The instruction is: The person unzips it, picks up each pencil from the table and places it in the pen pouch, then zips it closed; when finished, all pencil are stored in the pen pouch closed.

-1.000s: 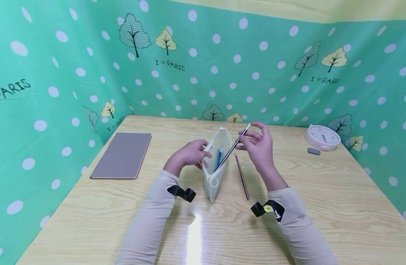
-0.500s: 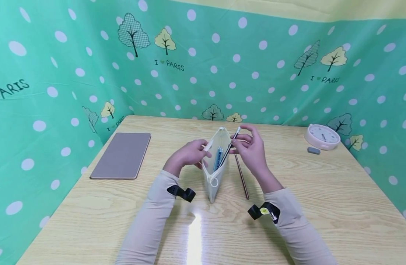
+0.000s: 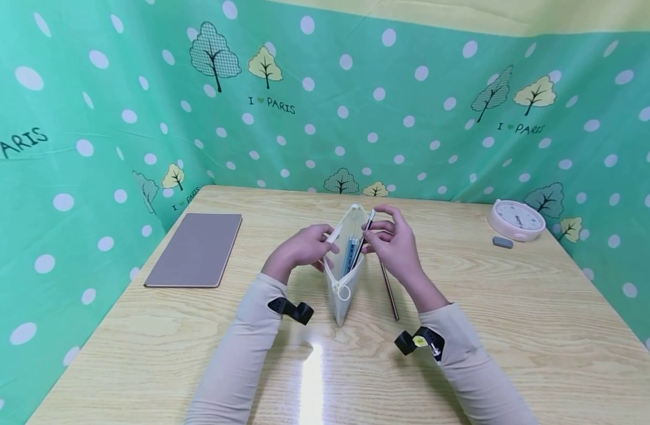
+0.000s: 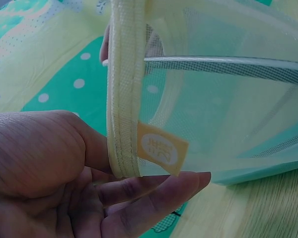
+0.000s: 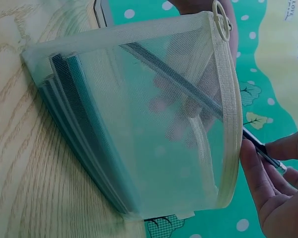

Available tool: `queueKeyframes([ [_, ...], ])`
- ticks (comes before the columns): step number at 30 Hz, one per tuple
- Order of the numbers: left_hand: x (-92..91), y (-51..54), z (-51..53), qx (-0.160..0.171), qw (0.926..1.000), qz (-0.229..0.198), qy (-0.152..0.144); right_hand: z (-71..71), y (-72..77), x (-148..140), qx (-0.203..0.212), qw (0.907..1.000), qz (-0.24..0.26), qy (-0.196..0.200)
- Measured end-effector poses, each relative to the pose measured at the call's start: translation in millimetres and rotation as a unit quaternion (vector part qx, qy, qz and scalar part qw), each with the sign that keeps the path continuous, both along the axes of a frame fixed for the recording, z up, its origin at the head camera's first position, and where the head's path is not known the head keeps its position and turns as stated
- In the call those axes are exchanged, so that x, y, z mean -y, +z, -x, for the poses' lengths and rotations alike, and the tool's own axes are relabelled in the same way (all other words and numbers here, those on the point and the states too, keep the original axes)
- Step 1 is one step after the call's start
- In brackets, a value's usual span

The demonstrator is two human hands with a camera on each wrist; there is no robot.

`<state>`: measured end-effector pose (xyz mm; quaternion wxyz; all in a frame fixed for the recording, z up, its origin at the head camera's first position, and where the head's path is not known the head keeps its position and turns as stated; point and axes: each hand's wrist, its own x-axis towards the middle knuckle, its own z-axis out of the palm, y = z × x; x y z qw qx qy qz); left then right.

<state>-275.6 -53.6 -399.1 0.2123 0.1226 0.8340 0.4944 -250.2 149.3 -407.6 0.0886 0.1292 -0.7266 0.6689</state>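
Note:
A cream mesh zip pouch (image 3: 340,304) stands with its mouth spread at the middle of the table. My left hand (image 3: 302,245) pinches the left rim, thumb on the inside; in the left wrist view a small yellow tag (image 4: 161,148) hangs by those fingers. My right hand (image 3: 394,243) pinches a dark pencil (image 5: 254,139) near its pale end. Most of that pencil is inside the pouch, slanting, seen through the mesh in the right wrist view. Several blue pencils (image 3: 350,255) lie together in the pouch. A dark reddish pencil (image 3: 390,292) lies on the table just right of it.
A grey notebook (image 3: 194,249) lies at the table's left. A pink round clock (image 3: 516,219) is at the back right, with a small grey eraser (image 3: 502,242) in front of it. A green dotted curtain (image 3: 410,118) hangs behind the table (image 3: 542,307).
My right hand has moved left and slightly down, sliding the dark pencil deeper into the pouch. The left hand keeps its place on the rim.

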Motion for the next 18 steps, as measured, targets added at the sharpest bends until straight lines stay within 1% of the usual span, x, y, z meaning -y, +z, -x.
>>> queueKeyframes([
  [7,0.5,0.6,-0.6,-0.001,1.0,0.0,-0.001,-0.7,-0.3,1,-0.003,0.9998,-0.02,0.0],
  [14,0.8,1.4,-1.1,-0.001,1.0,-0.001,-0.003,-0.8,-1.4,-2,-0.009,0.998,-0.058,-0.022],
  [18,0.6,0.4,-1.0,-0.004,1.0,0.0,-0.002,1.0,0.0,-9,-0.013,0.9971,-0.068,-0.031],
])
